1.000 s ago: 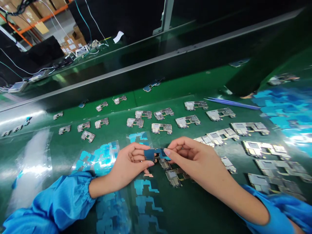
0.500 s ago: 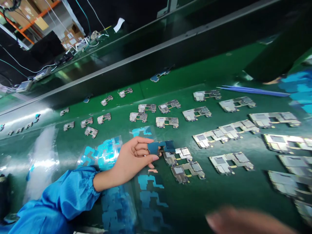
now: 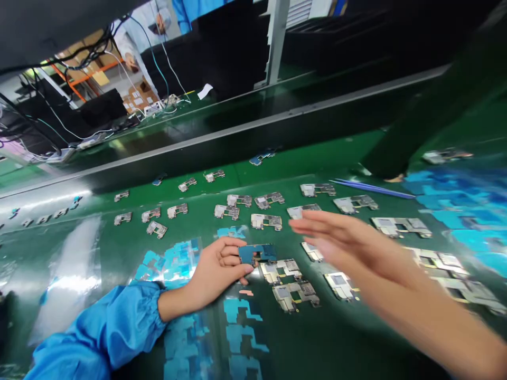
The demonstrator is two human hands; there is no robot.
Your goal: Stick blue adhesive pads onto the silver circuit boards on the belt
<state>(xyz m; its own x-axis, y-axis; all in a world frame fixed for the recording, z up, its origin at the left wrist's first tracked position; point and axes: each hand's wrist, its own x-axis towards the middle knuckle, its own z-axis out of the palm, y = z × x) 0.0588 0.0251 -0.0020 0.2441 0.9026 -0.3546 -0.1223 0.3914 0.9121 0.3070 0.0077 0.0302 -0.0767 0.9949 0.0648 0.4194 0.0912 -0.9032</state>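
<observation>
My left hand (image 3: 216, 272) rests on the green mat and pinches a small circuit board (image 3: 257, 253) whose top is covered in blue film. My right hand (image 3: 348, 243) hovers in the air to the right of that board, blurred by motion, fingers stretched out flat with nothing in them. Just below and right of the held board lie bare silver circuit boards (image 3: 293, 293), and a small pink scrap (image 3: 246, 292) lies by my left fingertips.
Several more circuit boards (image 3: 266, 221) lie in rows across the green mat (image 3: 119, 248). Clear sheets with blue film pieces (image 3: 170, 261) sit near my left wrist and at the far right (image 3: 455, 198). A blue stick (image 3: 372, 187) lies at the back right. A dark raised rail (image 3: 237, 142) runs behind.
My right hand let go of the blue-filmed board, dropped out of view, and now sweeps back in open from the right. My left hand keeps hold of the board. The camera tilted up.
</observation>
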